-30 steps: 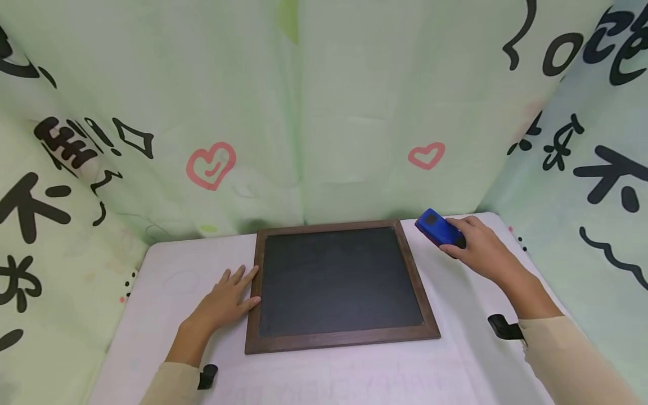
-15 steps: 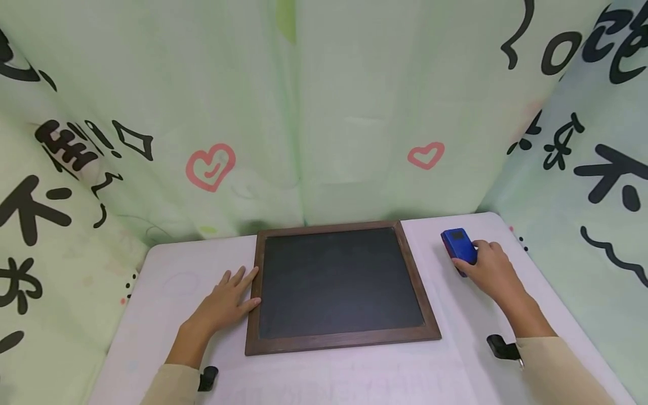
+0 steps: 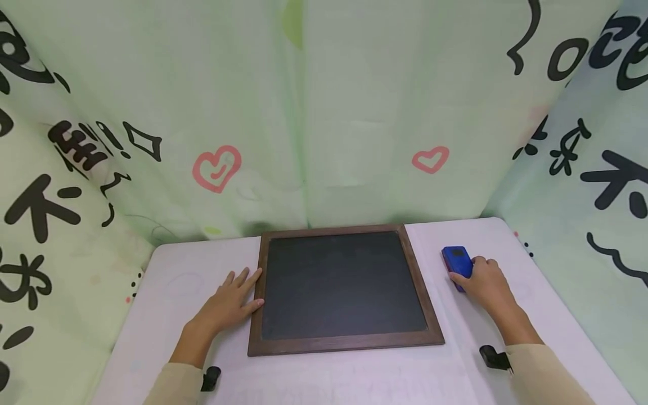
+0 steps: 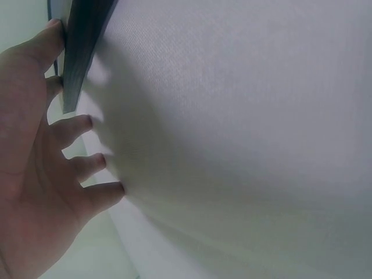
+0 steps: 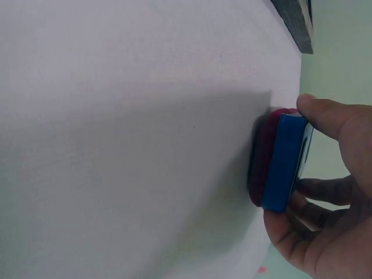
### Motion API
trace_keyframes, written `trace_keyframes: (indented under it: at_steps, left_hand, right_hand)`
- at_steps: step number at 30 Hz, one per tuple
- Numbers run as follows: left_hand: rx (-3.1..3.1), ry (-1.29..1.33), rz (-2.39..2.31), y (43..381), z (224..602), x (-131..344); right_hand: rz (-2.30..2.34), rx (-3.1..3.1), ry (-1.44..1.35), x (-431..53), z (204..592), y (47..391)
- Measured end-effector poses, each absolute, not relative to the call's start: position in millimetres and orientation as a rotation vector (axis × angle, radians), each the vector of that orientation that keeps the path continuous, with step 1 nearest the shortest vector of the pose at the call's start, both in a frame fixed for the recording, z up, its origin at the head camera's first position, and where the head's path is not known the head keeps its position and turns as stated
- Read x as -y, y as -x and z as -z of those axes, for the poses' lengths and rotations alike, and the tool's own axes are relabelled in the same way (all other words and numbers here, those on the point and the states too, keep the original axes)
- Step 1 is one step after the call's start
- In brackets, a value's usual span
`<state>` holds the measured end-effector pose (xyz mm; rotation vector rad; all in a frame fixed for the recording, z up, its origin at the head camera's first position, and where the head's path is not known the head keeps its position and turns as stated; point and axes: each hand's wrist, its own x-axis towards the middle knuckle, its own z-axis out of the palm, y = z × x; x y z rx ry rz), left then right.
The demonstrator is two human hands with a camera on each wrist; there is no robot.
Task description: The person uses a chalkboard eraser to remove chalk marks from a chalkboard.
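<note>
A small chalkboard (image 3: 344,284) with a dark brown wooden frame lies flat on the white table. My left hand (image 3: 228,304) rests at its left side, fingers spread, thumb and index fingertips on the frame. In the left wrist view the other fingers of the left hand (image 4: 52,163) reach down to the tabletop beside the frame. To the right of the board, my right hand (image 3: 486,287) grips a blue board eraser (image 3: 458,263) between thumb and fingers. The right wrist view shows the eraser (image 5: 282,165) with its red felt side facing the tabletop, close over it.
The white table (image 3: 354,377) has rounded far corners. Pale green curtains (image 3: 354,112) with black lettering and red hearts hang behind it and along both sides. A black strap end (image 3: 495,358) sticks out at the right sleeve, and another (image 3: 211,378) at the left.
My right hand has brought the eraser from beside the board's far right corner back toward me, slightly right and down to the table. The left hand has stayed on the frame.
</note>
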<state>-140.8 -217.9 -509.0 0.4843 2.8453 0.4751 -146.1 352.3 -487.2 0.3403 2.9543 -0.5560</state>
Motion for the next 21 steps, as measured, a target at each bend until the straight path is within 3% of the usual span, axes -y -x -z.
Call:
trace_keyframes:
  at_steps: [21]
  left_hand:
    - [-2.864, -0.443, -0.514, 138.0, 511.3, 217.5]
  right_hand:
    - [0.515, -2.998, -0.279, -351.6, 487.2, 144.3]
